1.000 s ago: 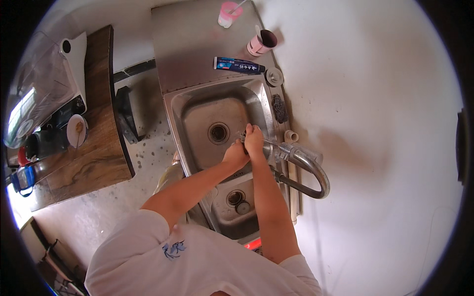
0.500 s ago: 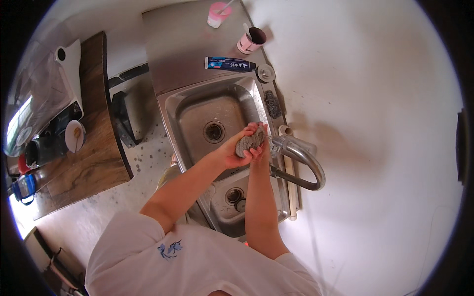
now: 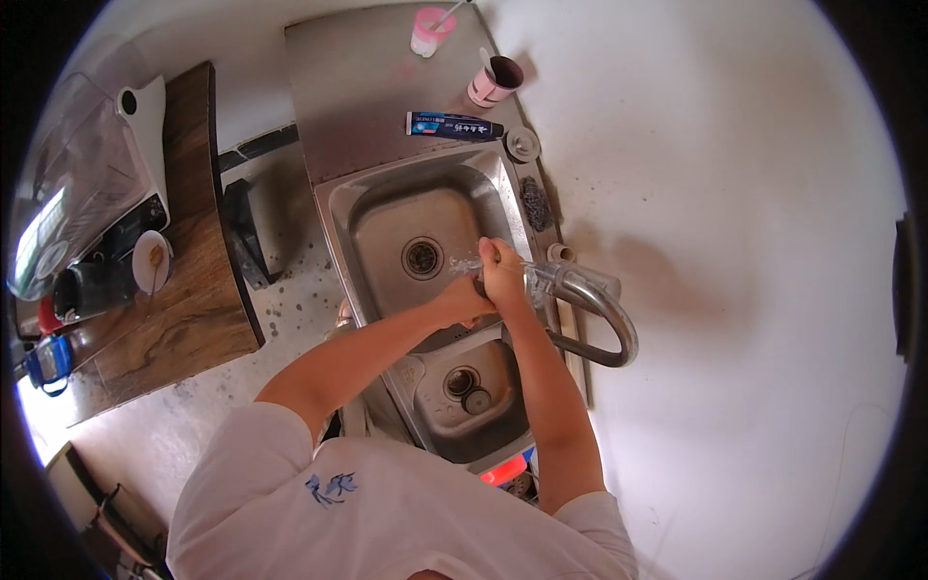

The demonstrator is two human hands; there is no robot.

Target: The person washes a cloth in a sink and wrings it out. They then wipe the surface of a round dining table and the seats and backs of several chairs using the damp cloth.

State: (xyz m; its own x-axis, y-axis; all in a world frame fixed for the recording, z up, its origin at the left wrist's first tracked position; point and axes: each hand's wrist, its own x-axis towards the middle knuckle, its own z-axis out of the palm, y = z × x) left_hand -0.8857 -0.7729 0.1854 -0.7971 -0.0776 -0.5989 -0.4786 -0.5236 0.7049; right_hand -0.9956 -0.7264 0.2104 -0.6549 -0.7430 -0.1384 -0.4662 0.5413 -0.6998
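Over the large sink basin (image 3: 372, 217), both my hands are closed close together. My right hand (image 3: 503, 278) is a fist under the curved metal faucet (image 3: 614, 324), its thumb side up. Just below and left of it, my left hand (image 3: 462, 302) has its fingers curled in. Between them only a small dark bit of a wadded grey cloth (image 3: 479, 283) shows; the fingers hide the rest. Water runs from the faucet onto my right hand and splashes left toward the drain (image 3: 422, 258).
The smaller basin (image 3: 493, 372) with a drain and loose strainer is nearer me. A toothpaste tube (image 3: 449, 125), pink cup (image 3: 430, 34), pink-labelled can (image 3: 493, 82) and dark scouring pad (image 3: 535, 204) lie beyond and along the ledge. A wooden table (image 3: 188, 213) stands left, a white wall right.
My hands have shifted from cupping the grey cloth side by side to fists set one above the other, covering most of it. Water now splashes left of them.
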